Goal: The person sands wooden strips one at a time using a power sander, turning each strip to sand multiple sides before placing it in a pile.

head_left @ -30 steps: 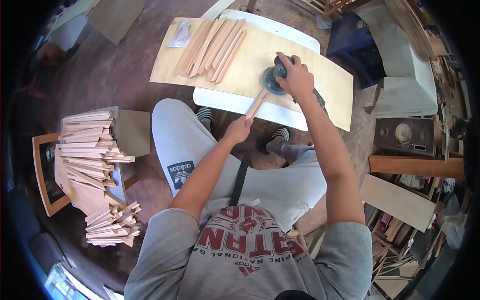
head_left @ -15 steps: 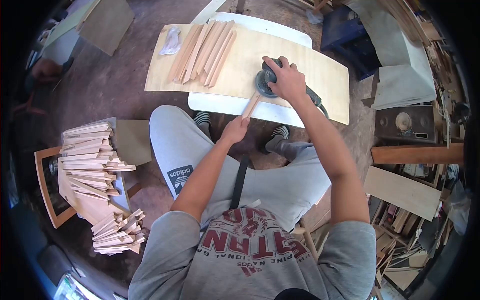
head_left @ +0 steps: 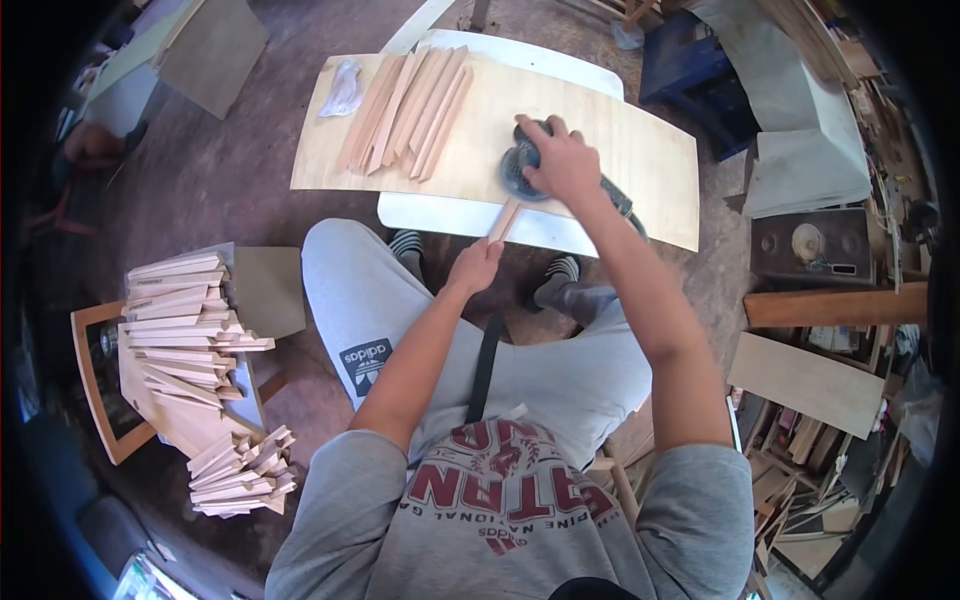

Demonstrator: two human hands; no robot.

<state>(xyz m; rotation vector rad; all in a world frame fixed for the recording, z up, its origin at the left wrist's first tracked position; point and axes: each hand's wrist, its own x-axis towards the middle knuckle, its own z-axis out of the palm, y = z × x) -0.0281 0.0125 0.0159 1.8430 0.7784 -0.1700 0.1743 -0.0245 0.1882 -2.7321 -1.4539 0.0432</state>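
Note:
My right hand (head_left: 563, 160) is wrapped round the top of a dark electric sander (head_left: 518, 172), which sits over the far end of a wooden strip. The near end of that wooden strip (head_left: 506, 219) is gripped in my left hand (head_left: 475, 266), just off the front edge of the work surface. Under the sander lies a pale plywood board (head_left: 640, 165), resting on a white tabletop (head_left: 440, 212). Several finished-looking wooden strips (head_left: 410, 110) lie side by side on the board's left part, beside a small clear plastic bag (head_left: 342, 90).
Stacks of wooden strips (head_left: 180, 320) rest at my left, with a smaller pile (head_left: 240, 472) below them. A wooden frame (head_left: 95, 400) leans there. To my right are a speaker box (head_left: 808, 245), a loose panel (head_left: 808, 385) and offcuts. A blue stand (head_left: 700, 85) is behind.
The sander and my right hand have shifted slightly left and toward me along the strip. My left hand still holds the strip's near end.

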